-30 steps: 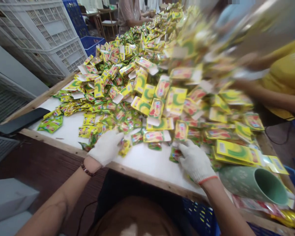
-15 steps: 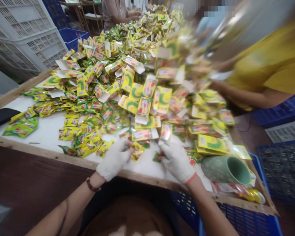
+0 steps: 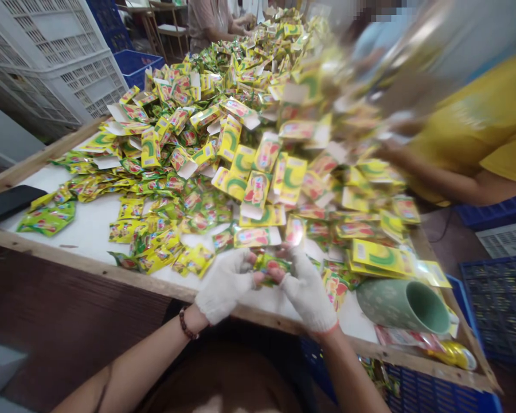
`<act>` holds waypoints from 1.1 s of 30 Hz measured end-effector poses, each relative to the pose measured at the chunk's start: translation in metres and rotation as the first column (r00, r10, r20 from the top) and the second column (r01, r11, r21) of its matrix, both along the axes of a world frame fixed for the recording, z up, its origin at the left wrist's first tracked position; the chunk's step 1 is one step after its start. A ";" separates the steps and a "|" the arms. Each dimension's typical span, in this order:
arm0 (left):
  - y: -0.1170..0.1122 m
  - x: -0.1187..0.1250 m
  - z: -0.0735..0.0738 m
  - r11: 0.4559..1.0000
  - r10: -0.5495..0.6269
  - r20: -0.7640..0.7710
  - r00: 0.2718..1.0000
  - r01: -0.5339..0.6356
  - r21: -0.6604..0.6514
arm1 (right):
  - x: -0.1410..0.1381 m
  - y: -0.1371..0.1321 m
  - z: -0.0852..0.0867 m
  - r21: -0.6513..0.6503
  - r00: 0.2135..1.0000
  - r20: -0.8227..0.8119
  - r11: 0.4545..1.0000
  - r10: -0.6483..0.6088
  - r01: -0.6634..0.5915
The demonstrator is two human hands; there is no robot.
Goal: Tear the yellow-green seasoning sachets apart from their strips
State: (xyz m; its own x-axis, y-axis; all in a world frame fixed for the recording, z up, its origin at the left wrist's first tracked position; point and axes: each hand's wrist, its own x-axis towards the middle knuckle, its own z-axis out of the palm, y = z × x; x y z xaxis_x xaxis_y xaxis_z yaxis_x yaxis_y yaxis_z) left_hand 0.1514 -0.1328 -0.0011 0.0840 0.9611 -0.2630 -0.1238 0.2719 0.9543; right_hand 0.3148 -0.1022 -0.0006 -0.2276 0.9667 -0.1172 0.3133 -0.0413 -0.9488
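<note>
Both my hands wear white gloves with bare fingertips and meet near the table's front edge. My left hand (image 3: 230, 282) pinches the left end of a small green packet (image 3: 273, 264) with a red print. The other end is between the fingers of my right hand (image 3: 306, 285). Left of my left hand lie yellow packets (image 3: 193, 260), several of them in a loose pile. Just beyond my fingers is a small yellow and red box (image 3: 257, 236) with a white open flap. Another red-printed packet (image 3: 336, 287) lies right of my right hand.
A heap of boxes and packets (image 3: 241, 160) covers the wood-rimmed table. A green cylinder (image 3: 402, 306) lies on its side at right. A dark phone-like object (image 3: 12, 202) is at left. A co-worker in a yellow shirt (image 3: 477, 126) works at right. White crates (image 3: 60, 57) stand at left.
My hands have come together on the green packet. The yellow packet that was at my left fingertips is now with the pile on the left. The view has shifted slightly.
</note>
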 end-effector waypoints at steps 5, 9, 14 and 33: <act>0.021 -0.006 0.012 0.891 0.005 -0.641 0.768 0.287 0.351 | 0.011 -0.004 0.003 -0.132 1.000 -0.004 0.991 0.008 -0.009; 0.051 -0.010 0.013 0.828 0.192 -0.954 0.232 0.483 0.284 | 0.021 -0.002 0.014 -0.090 0.986 0.096 0.985 -0.137 0.146; 0.058 -0.012 0.011 0.859 0.182 -0.982 0.045 0.480 0.182 | 0.020 0.003 0.022 -0.026 0.981 0.113 0.986 -0.160 0.164; 0.011 -0.018 0.009 0.816 0.175 -0.979 0.108 0.540 0.206 | 0.019 0.003 0.010 -0.166 0.998 0.066 0.986 0.009 0.002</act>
